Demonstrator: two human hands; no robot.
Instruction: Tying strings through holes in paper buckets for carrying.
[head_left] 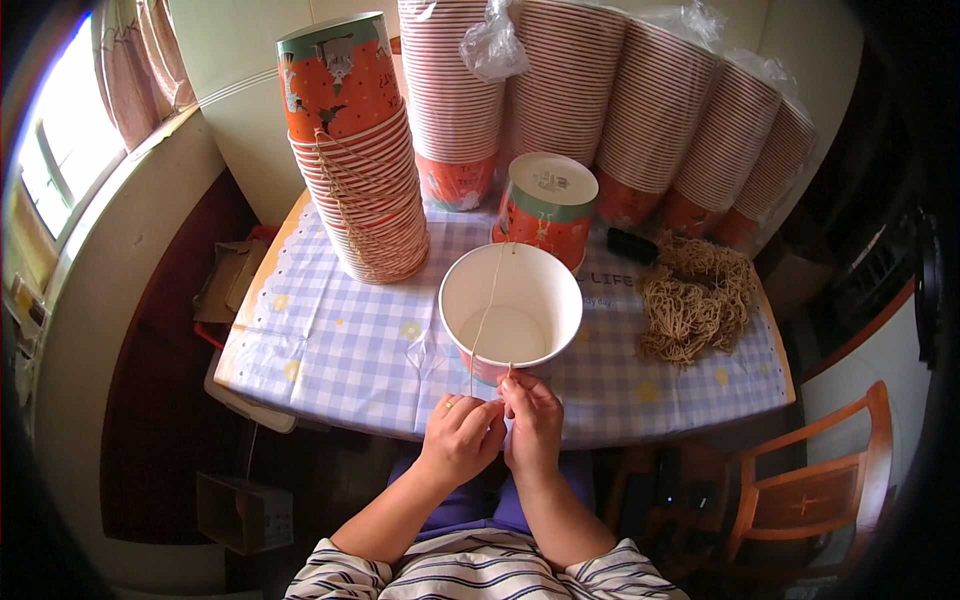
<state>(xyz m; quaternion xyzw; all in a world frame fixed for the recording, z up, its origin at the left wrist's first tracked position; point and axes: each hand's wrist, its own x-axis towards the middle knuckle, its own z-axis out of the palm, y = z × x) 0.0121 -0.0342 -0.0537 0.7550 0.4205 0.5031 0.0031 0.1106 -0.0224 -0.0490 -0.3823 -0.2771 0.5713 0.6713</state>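
A white-lined paper bucket (508,305) stands open side up near the table's front edge. Thin twine (488,308) runs from a hole in its far rim across the mouth and down over the near rim to my hands. My left hand (461,432), with a ring on one finger, is closed on the twine just in front of the bucket. Close beside it, my right hand (531,412) pinches a short bit of twine at the near rim, fingertips by the bucket's wall. The fingers hide the twine's end.
Behind the bucket stands an upside-down orange and green bucket (545,215). A tall bucket stack (355,190) with twine hanging on it rises at left. Several plastic-wrapped stacks (565,80) line the back. A tangled twine heap (697,300) and a black object (632,246) lie right on the checked tablecloth (350,345).
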